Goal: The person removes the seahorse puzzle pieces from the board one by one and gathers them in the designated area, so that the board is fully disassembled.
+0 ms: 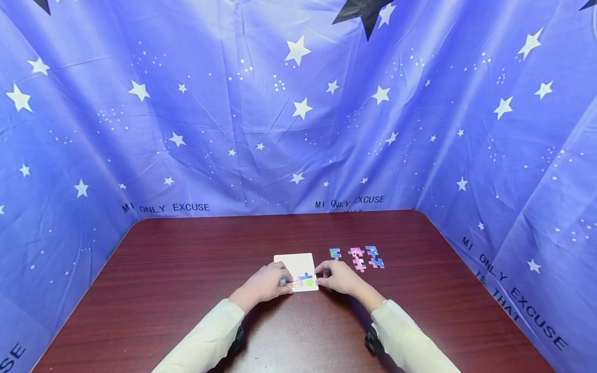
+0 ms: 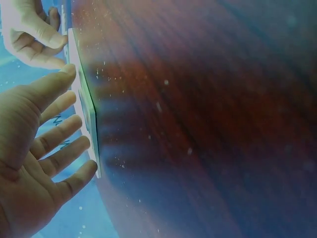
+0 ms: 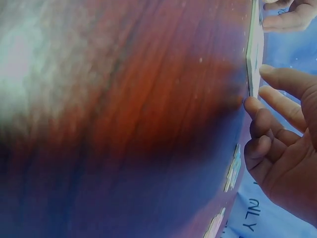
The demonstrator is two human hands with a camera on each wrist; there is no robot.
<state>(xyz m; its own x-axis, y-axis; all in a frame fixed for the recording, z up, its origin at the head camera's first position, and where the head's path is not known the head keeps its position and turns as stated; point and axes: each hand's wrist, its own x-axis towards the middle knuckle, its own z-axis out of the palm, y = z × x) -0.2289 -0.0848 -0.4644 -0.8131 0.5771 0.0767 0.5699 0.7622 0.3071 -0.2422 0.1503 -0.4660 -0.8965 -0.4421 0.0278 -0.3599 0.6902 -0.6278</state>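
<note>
A white puzzle board [image 1: 294, 263] lies flat on the table, with joined puzzle pieces [image 1: 307, 283] in blue, green and pale pink along its near side. My left hand [image 1: 265, 283] rests at the board's left side. Its fingers are spread and fairly straight in the left wrist view, their tips on the board [image 2: 88, 106]. At the board's right edge is my right hand [image 1: 342, 278]. In the right wrist view its thumb and forefinger [image 3: 282, 101] reach to the board's corner, the other fingers loosely bent; I see nothing pinched there. The left fingers hide part of the pieces.
Several loose puzzle pieces lie right of the board: a blue-green piece [image 1: 335, 253], pink pieces [image 1: 357, 258] and blue pieces [image 1: 374, 257]. They sit on a dark red wooden table [image 1: 210, 243]. A blue star-patterned cloth [image 1: 261, 114] hangs around its back and sides.
</note>
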